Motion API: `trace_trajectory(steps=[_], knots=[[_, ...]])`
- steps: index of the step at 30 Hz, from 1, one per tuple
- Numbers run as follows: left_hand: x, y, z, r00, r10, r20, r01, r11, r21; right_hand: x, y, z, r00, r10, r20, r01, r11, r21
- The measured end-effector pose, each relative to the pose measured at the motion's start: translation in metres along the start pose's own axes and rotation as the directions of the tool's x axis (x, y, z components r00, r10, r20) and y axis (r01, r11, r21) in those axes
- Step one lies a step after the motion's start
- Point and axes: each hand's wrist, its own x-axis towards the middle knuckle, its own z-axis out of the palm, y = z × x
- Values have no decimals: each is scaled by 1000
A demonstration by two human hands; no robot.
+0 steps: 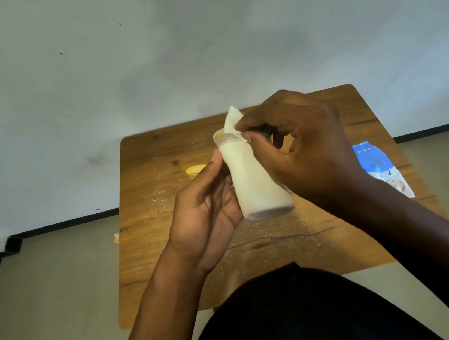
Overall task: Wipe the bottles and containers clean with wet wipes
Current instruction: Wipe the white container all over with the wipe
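Observation:
A small bottle (269, 213) is held above the wooden table, wrapped almost entirely in a white wet wipe (250, 178); only its open neck with a yellowish rim and its base show. My left hand (207, 200) cradles the wrapped bottle from the left, thumb along its side. My right hand (300, 148) reaches over from the right and pinches the wipe at the bottle's neck, where a corner of the wipe sticks up. A yellow cap (195, 170) lies on the table behind my left hand.
The small wooden table (148, 162) stands against a pale wall. A blue and white wet wipes pack (383, 169) lies at its right edge. A small scrap (116, 237) sits off the table's left edge. My dark-clothed lap is at the bottom.

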Motion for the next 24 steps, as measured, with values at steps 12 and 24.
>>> trace_trajectory(steps=[12,24], knots=[[7,-5,2,964,121,-238,-105,991,78,-57,-9,19,935,-212,285,234,971,-46],[5,-3,6,973,186,-135,-177,981,80,-37,-11,13,986,-55,160,32,990,141]])
